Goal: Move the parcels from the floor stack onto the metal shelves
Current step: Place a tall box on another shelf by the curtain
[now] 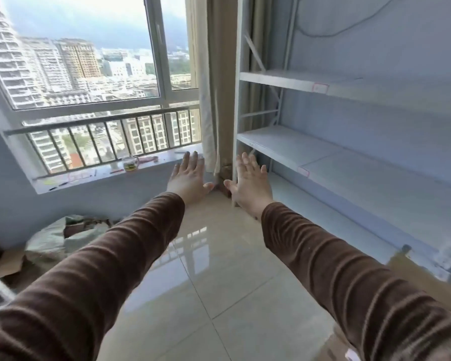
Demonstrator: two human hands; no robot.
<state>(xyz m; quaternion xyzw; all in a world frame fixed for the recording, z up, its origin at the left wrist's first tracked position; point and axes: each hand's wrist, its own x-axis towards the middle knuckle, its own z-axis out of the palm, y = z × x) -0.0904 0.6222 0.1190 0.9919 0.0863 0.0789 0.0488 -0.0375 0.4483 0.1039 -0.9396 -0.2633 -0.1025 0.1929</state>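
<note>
Both arms reach straight out, the left hand (186, 175) and the right hand (249, 182) side by side with fingers spread and palms down, grasping nothing; this looks like a starting pose rather than a carry. The metal shelves (297, 148) stand just right of the right hand, every visible board bare and ready to receive loads. The likely parcels (55, 241), a bag and cardboard, lie on the floor below and well left of the left hand, probably dumped there for sorting.
</note>
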